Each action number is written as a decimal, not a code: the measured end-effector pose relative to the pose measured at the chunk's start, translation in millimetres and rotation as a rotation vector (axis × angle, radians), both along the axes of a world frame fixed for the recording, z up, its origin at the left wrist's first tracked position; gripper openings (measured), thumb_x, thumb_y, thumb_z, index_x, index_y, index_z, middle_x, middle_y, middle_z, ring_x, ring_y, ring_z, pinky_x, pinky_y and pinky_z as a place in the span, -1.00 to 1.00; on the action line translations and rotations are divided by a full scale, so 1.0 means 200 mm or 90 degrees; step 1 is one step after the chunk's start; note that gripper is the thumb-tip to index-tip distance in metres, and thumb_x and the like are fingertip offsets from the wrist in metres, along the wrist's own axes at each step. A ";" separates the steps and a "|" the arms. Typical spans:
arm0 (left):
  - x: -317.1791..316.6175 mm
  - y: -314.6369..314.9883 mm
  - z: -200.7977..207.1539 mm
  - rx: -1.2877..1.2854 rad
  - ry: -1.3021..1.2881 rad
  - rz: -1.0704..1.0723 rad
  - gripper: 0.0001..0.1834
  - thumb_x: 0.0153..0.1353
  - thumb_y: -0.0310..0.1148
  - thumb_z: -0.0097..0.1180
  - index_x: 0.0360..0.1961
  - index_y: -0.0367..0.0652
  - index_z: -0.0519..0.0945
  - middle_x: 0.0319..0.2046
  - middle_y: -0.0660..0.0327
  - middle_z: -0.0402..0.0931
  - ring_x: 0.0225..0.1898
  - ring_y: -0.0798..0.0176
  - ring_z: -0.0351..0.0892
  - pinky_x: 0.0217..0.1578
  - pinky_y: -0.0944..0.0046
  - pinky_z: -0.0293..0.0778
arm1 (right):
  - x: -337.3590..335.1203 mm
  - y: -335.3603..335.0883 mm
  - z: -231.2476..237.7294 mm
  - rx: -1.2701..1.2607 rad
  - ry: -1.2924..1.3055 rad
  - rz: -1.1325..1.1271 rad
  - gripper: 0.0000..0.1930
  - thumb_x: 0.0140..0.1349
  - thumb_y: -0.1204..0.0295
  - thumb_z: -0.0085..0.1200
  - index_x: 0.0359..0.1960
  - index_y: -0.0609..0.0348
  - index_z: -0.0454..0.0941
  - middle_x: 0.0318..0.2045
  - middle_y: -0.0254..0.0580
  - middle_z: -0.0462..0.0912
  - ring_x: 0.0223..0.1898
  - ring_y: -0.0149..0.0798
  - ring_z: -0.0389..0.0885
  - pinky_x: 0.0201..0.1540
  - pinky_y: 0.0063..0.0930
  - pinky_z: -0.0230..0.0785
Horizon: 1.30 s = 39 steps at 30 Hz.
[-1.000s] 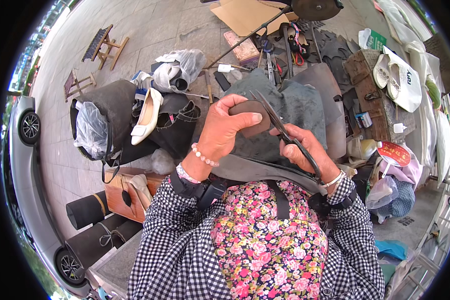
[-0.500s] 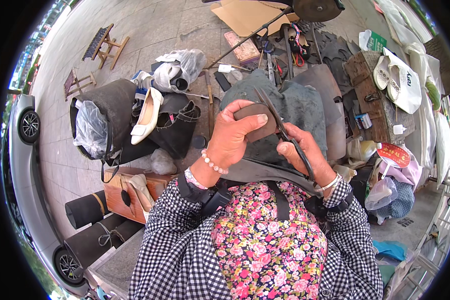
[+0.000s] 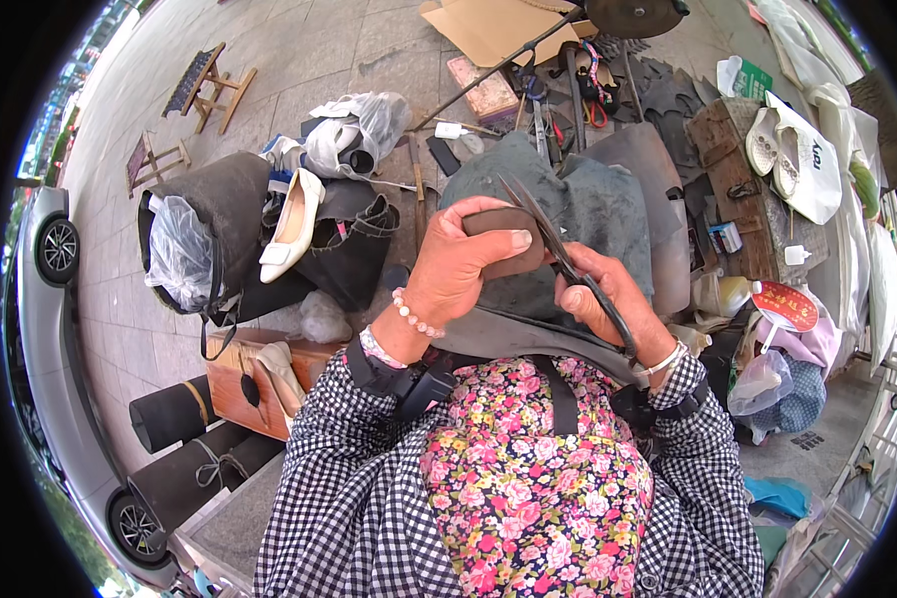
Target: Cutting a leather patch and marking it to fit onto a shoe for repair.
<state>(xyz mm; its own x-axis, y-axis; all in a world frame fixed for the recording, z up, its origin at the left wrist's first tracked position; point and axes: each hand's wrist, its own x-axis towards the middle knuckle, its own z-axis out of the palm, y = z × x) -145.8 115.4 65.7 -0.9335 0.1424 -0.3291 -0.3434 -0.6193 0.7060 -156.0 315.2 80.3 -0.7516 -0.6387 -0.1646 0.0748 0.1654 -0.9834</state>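
Observation:
Between thumb and fingers, my left hand [image 3: 455,261] pinches a small, dark brown, rounded piece of sheet material [image 3: 508,239], perhaps leather or rubber. My right hand [image 3: 608,296] is closed around the handles of dark metal scissors [image 3: 538,217]. Their blades point up and to the left, right beside the piece's right edge; whether they touch it I cannot tell. Under both hands a grey-green cloth [image 3: 603,214] lies over my lap.
Left of me stand a dark bag [image 3: 214,189] stuffed with plastic, a cream shoe [image 3: 294,224] and a wooden box [image 3: 239,374]. On the right are a wooden crate [image 3: 723,149] with pale shoes [image 3: 782,164] and a red fan [image 3: 785,307]. Tools [image 3: 540,130] lie ahead.
The brown piece has turned slightly in my left hand, and that hand has shifted a little left. My right hand keeps its hold on the scissors, nearly in place.

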 end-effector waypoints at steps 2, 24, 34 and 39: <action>0.00 0.01 0.00 0.002 0.000 0.010 -0.72 -0.03 -0.67 0.16 -0.25 -0.26 0.48 -0.34 0.19 0.57 -0.33 0.33 0.58 -0.23 0.32 0.54 | 0.00 0.00 -0.01 0.008 -0.009 -0.002 -0.38 0.12 -0.04 0.07 -0.04 0.32 0.39 -0.38 -0.30 0.49 -0.33 -0.50 0.35 -0.24 -0.55 0.27; -0.01 -0.07 -0.01 -0.067 0.008 -0.067 -0.72 -0.10 -0.68 0.20 -0.29 -0.27 0.52 -0.37 0.18 0.58 -0.37 0.33 0.60 -0.29 0.32 0.56 | -0.02 0.05 0.00 0.070 0.049 0.053 -0.29 0.02 -0.13 0.11 -0.06 0.32 0.43 -0.51 -0.22 0.44 -0.44 -0.45 0.35 -0.34 -0.50 0.29; -0.01 -0.07 0.01 -0.080 0.010 -0.078 -0.71 -0.12 -0.67 0.21 -0.29 -0.31 0.51 -0.38 0.17 0.57 -0.39 0.32 0.59 -0.30 0.33 0.54 | -0.02 0.03 0.03 0.088 0.056 0.050 -0.35 0.07 -0.07 0.10 -0.08 0.35 0.43 -0.42 -0.08 0.54 -0.38 -0.41 0.43 -0.27 -0.47 0.33; -0.01 -0.08 0.01 -0.091 -0.003 -0.090 -0.69 -0.13 -0.70 0.19 -0.27 -0.34 0.50 -0.37 0.15 0.57 -0.39 0.32 0.59 -0.32 0.32 0.55 | -0.01 0.04 0.03 0.108 0.079 0.051 -0.41 0.10 0.01 0.10 -0.10 0.36 0.45 -0.36 0.03 0.57 -0.33 -0.30 0.54 -0.23 -0.43 0.36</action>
<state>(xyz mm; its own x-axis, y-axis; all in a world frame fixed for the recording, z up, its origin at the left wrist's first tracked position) -146.8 100.0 67.8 -0.9059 0.2240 -0.3593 -0.4233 -0.4578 0.7818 -158.8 322.5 85.4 -0.7209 -0.6682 -0.1841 -0.0658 0.3304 -0.9416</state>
